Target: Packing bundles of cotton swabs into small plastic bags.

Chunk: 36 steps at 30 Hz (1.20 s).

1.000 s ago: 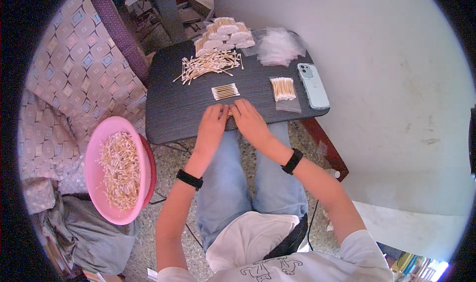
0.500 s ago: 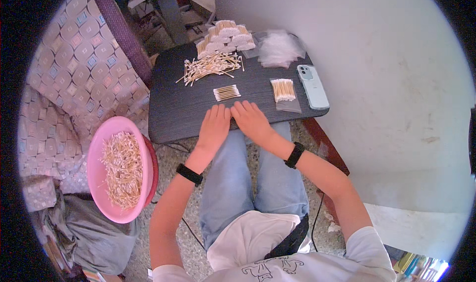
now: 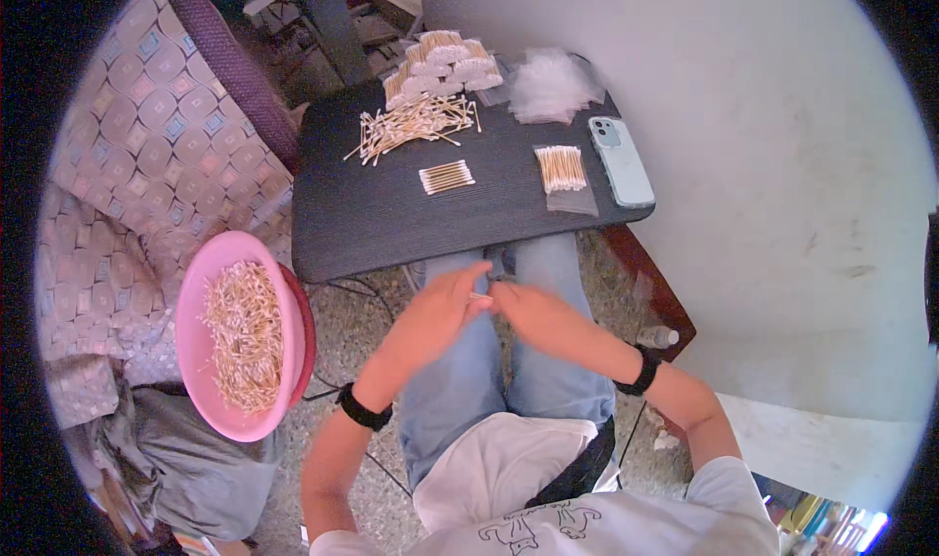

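Note:
Over my lap, just off the table's front edge, my two hands are close together and slightly blurred. My left hand [image 3: 442, 307] has its fingers partly curled, with a thin white-tipped stick like a cotton swab [image 3: 479, 296] showing by its thumb. Curled toward it, my right hand [image 3: 536, 313] hides its own fingertips. On the black table [image 3: 391, 223] lies a short, neat row of cotton swabs [image 3: 447, 177]. Behind it is a loose heap of swabs [image 3: 411, 131]. To the right, a clear bag filled with swabs [image 3: 560, 170] lies flat.
Filled swab bags [image 3: 445, 62] are stacked at the table's back, beside a pile of clear empty bags [image 3: 550, 87]. A pale phone [image 3: 622, 163] lies at the right edge. At left stands a pink basin [image 3: 196, 360] holding many loose swabs. A wall [image 3: 782, 214] rises at right.
Both hands have drawn back from the table's front edge to above my lap. A thin white-tipped stick now shows between them. The swab row stays in place.

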{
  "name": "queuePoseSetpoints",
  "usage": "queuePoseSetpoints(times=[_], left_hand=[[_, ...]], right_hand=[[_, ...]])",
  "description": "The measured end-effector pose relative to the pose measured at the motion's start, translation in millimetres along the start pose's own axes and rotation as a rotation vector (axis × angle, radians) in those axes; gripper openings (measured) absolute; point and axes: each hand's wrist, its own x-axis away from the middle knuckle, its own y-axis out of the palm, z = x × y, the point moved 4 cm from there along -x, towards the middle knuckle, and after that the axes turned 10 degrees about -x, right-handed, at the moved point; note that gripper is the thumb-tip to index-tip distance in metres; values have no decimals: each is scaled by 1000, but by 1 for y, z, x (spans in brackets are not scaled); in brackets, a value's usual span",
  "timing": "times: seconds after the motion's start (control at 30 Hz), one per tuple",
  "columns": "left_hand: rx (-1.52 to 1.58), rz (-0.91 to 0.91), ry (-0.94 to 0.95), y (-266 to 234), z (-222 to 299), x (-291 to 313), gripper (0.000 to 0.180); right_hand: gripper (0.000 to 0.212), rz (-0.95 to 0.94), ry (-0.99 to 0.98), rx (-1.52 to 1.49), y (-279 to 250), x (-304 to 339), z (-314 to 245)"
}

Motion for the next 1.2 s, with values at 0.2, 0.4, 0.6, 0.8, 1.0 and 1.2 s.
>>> queuePoseSetpoints(times=[0.2, 0.4, 0.6, 0.8, 1.0, 1.2], left_hand=[[804, 113, -114, 11, 11, -15, 51], [1511, 259, -228, 20, 29, -26, 48], [1587, 74, -364, 27, 40, -39, 44], [830, 340, -92, 42, 32, -79, 27], [-49, 578, -4, 54, 17, -115, 29], [109, 503, -84, 66, 5, -123, 14]], right_hand=[[22, -196, 184, -488, -1, 11, -21], [32, -232, 220, -1024, 19, 26, -6], [25, -189, 363, -1746, 16, 42, -16], [32, 438, 316, -1229, 14, 54, 11], [32, 653, 458, -1086, -5, 61, 79], [29, 594, 505, -1106, -18, 48, 90]])
